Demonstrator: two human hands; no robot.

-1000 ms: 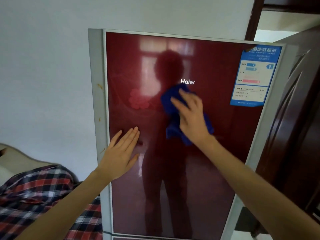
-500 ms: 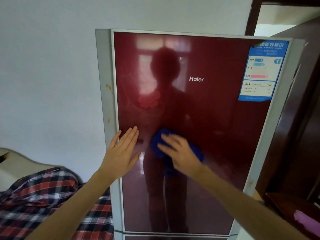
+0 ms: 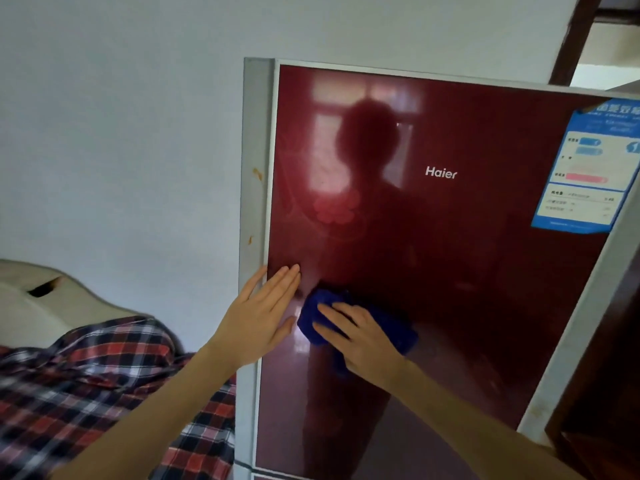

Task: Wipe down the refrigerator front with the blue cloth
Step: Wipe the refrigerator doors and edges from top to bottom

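Note:
The refrigerator front [image 3: 485, 278] is a glossy dark red door with a grey frame and a white Haier logo. My right hand [image 3: 360, 337] presses the blue cloth [image 3: 313, 311] flat against the door's lower left part, fingers straight and pointing left. The cloth bunches out around the hand on both sides. My left hand [image 3: 259, 317] lies flat with straight fingers on the door's left edge, just left of the cloth and almost touching it.
A blue and white energy label [image 3: 588, 174] sticks to the door's upper right corner. A red plaid fabric [image 3: 86, 386] lies over cream furniture at lower left. Dark wooden furniture [image 3: 602, 393] stands right of the fridge. A white wall is behind.
My right hand has wiped the cloth from beside the logo down and to the left, ending next to my left hand. The left hand stayed put; my view shifted left.

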